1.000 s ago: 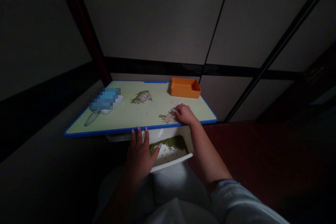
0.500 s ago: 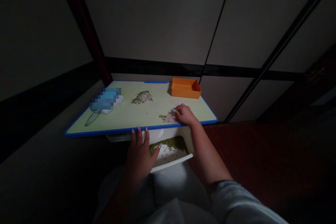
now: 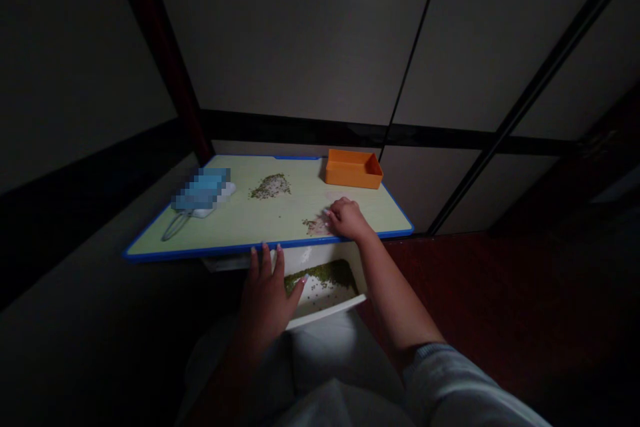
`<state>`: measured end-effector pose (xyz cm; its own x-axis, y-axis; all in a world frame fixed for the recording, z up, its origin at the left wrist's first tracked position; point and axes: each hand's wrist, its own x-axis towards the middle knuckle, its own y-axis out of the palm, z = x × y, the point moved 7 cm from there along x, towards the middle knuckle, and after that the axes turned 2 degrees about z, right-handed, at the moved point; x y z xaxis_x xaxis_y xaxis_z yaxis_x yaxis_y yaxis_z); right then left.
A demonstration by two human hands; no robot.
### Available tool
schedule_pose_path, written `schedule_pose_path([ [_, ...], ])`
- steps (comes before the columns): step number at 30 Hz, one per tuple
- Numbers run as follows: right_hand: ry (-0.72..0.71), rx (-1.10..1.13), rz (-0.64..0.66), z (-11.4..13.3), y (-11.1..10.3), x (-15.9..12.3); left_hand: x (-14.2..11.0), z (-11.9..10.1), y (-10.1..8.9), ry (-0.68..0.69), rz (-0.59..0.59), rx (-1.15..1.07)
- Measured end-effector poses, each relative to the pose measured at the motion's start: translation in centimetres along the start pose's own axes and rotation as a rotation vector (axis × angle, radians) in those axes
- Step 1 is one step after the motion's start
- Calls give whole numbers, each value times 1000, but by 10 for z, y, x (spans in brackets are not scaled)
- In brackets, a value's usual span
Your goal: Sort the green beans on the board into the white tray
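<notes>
On the pale green board with a blue edge (image 3: 240, 233) lies a small pile of pinkish-white and green grains (image 3: 316, 226), near the front. My right hand (image 3: 346, 217) rests at its right side, fingers curled down; whatever is between the fingertips is hidden. My left hand (image 3: 267, 297) has its fingers spread, their tips at the board's front edge and the thumb over a white bin (image 3: 327, 310). Inside that bin, below the board, are many green beans or grains (image 3: 335, 273). A larger mixed grain pile (image 3: 271, 186) sits farther back on the board.
An orange open box (image 3: 353, 177) stands at the board's back right. At the left lies a blurred-out blue item (image 3: 203, 188) on something white, with a loop (image 3: 176, 225) beside it. Pale cabinet panels (image 3: 300, 47) rise behind the board; the floor (image 3: 465, 293) is dark red.
My right hand has shifted slightly left over the front pile, and the grains there lie a little differently. My left hand stays where it was.
</notes>
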<state>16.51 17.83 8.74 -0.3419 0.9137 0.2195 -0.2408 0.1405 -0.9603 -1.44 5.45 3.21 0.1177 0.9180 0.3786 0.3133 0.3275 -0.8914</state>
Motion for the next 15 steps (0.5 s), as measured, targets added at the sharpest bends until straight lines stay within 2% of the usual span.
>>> schedule_pose_path([
  [9,8,-73,-21,15,-1,2,1,0,0,9,-16,-1],
  [15,-59,-41,33,23,4,3,0,0,1,14,-10,13],
])
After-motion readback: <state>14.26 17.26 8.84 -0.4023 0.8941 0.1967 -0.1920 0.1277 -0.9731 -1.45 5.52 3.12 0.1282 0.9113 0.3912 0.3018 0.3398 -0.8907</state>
